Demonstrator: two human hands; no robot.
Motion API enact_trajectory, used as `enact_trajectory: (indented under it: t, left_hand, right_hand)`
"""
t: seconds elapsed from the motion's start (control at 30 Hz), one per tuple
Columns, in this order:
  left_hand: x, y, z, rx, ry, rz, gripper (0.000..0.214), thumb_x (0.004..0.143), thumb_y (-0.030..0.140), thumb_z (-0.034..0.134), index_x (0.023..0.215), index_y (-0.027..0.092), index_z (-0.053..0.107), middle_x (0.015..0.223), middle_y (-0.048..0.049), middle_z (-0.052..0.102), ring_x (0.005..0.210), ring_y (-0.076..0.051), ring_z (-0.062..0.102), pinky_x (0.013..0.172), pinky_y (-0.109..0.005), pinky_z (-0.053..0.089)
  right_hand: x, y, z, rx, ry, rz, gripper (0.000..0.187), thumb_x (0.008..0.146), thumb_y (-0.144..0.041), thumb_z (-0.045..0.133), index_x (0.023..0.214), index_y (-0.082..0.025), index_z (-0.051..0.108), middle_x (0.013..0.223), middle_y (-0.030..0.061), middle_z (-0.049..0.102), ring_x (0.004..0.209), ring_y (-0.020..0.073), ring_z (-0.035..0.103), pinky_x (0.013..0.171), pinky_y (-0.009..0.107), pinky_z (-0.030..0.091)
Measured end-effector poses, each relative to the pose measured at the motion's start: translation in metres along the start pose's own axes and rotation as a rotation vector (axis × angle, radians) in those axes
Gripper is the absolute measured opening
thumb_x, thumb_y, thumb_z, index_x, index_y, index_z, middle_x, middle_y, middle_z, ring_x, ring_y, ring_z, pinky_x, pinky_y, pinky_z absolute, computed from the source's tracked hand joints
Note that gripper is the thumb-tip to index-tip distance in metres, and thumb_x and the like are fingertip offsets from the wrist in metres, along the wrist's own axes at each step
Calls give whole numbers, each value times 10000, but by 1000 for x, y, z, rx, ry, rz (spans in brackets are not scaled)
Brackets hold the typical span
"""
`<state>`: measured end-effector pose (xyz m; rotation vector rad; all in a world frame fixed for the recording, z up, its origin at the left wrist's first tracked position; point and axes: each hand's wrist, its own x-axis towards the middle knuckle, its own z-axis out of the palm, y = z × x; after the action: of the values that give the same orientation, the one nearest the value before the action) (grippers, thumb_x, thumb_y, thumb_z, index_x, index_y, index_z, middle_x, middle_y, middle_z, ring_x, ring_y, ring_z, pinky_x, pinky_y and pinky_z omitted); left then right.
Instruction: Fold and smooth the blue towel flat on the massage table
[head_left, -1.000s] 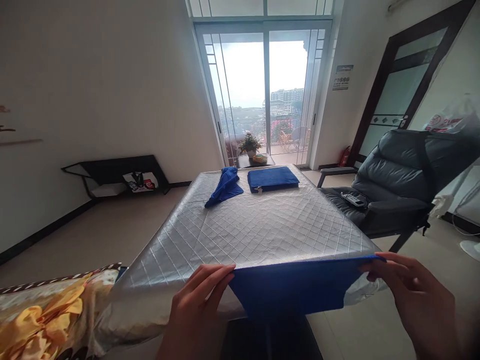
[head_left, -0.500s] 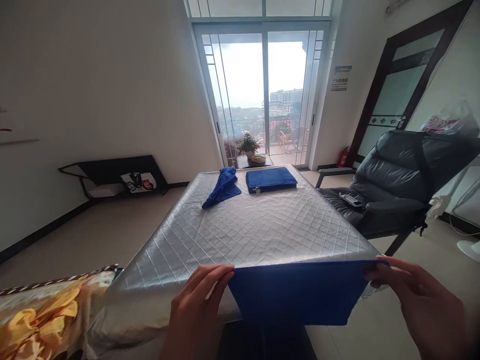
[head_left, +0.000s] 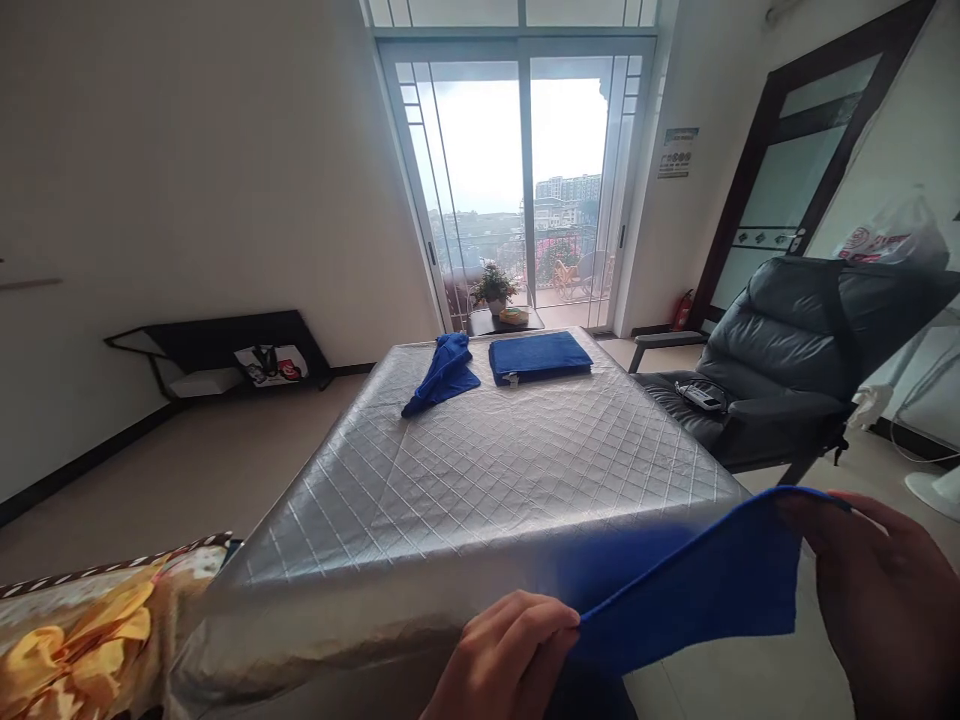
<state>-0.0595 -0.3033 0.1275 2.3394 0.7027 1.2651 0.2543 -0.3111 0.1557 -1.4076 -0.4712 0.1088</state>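
A blue cloth (head_left: pixel 697 590) hangs between my two hands at the near right corner of the table. My left hand (head_left: pixel 510 650) pinches one end of its upper edge, low in the view. Higher up on the right, my right hand (head_left: pixel 877 580) grips the other end, so the edge slants upward and bows. Toward the table's far end lies a crumpled blue cloth (head_left: pixel 444 375). Beside it rests a neatly folded stack of blue cloth (head_left: pixel 540 358) with a small white tag at its front.
A silver quilted cover drapes the table (head_left: pixel 495 460). A dark reclining chair (head_left: pixel 795 350) with a small device on its seat stands to the right. At lower left is a patterned fabric with a yellow bow (head_left: pixel 82 650). A potted plant (head_left: pixel 495 285) stands beyond the table.
Both hands have moved right with the blue cloth. My left hand has dropped lower and my right has risen slightly, so the cloth's straight edge now slants.
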Motion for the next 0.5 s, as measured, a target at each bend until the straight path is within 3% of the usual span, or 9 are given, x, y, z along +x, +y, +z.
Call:
enact_trajectory:
  t: [0.07, 0.17, 0.23, 0.3, 0.43, 0.5]
  left_hand:
    - [0, 1, 4, -17, -27, 20, 307, 993, 96, 560, 1253, 259, 569, 961, -38, 741, 800, -139, 714, 751, -226, 591]
    - [5, 3, 4, 7, -76, 29, 373, 994, 75, 520, 1319, 256, 535, 1000, -52, 724, 805, -142, 698, 731, -238, 579]
    - [12, 1, 2, 44, -75, 5, 356, 999, 74, 486, 1301, 251, 550, 1005, -57, 711, 811, -150, 687, 719, -252, 568]
    - [23, -9, -1, 96, -14, -43, 302, 1012, 94, 465, 1242, 248, 584, 979, -50, 703, 812, -157, 677, 723, -267, 556]
    - [44, -66, -8, 225, 199, -200, 222, 1033, 166, 467, 1137, 240, 648, 960, -38, 718, 850, -171, 688, 783, -294, 541]
    - [44, -109, -15, 301, 274, -336, 221, 1016, 165, 482, 1091, 228, 680, 1000, -49, 739, 859, -177, 702, 805, -298, 538]
  right_hand:
    - [4, -4, 17, 5, -21, 51, 270, 642, -367, 892, 889, -369, 782, 834, 40, 777, 775, 285, 744, 646, 437, 604]
    - [15, -10, 60, 172, -171, -53, 287, 689, -357, 852, 950, -317, 740, 852, 20, 776, 841, 251, 753, 889, 449, 611]
    - [22, -16, 105, 270, -335, -172, 263, 751, -359, 803, 981, -272, 709, 858, 21, 773, 866, 231, 752, 945, 446, 590]
    - [24, -26, 164, 335, -460, -295, 229, 827, -372, 731, 1012, -249, 672, 854, 14, 764, 870, 217, 748, 936, 442, 587]
    - [-2, -36, 295, 227, -737, -381, 171, 929, -299, 594, 1078, -228, 640, 907, 26, 769, 910, 210, 742, 944, 424, 569]
    - [-28, -22, 337, 117, -945, -464, 247, 937, -240, 565, 1176, -242, 627, 1051, 41, 773, 999, 209, 729, 947, 406, 563]
